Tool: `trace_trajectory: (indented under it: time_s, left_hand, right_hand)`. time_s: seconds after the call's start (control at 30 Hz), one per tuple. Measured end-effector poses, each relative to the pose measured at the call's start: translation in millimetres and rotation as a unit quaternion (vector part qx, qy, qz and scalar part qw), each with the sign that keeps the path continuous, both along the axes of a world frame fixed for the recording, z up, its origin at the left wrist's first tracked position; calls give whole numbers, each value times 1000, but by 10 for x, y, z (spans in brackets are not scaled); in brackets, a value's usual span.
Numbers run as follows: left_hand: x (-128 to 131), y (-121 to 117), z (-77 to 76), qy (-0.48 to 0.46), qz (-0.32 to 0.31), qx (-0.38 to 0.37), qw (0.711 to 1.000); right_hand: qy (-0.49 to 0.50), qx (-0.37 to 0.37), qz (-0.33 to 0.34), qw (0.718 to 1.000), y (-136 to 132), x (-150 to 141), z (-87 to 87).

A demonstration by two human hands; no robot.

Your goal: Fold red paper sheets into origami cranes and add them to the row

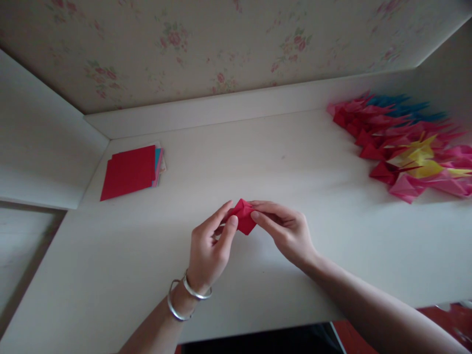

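Note:
A small folded piece of red origami paper (245, 219) is held up between both hands, above the middle of the white desk (228, 167). My left hand (211, 243) pinches its left side, thumb in front and fingers mostly behind. On the right side, my right hand (285, 231) grips the paper between thumb and forefinger. The paper shows a pointed lower corner and a crease near its top. Parts of both hands' fingers behind the paper are hidden.
At the left lies a stack of coloured paper squares (129, 172), red on top. Several folded paper cranes (401, 142) in red, pink, yellow and blue crowd the right back. A raised board (221, 112) runs along the wall, and a white panel (40, 132) stands at the left.

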State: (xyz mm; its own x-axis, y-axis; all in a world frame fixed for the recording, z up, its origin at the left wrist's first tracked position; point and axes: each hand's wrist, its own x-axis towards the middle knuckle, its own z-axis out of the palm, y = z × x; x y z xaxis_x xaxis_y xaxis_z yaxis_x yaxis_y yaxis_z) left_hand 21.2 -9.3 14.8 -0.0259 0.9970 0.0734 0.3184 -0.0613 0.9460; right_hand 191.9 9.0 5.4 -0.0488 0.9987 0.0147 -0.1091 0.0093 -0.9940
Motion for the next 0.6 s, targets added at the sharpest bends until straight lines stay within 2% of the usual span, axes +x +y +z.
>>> trace_trajectory:
  time_s: [0.17,0.3,0.47,0.6]
  left_hand:
    - [-17,15,-20,30,-12,37,999]
    - [-19,26,-52,-5,11,-20,1000]
    - [-2,33,-72,-57,30,-58,996]
    - [24,46,-98,-121,54,-102,986]
  right_hand:
    - [-6,24,25,999,-10,-22,-6]
    - [-25,35,23,999,-9,-25,-30]
    - [-56,15,14,998,-13,-22,-47]
    - [1,-36,-4,999,-9,-47,-56]
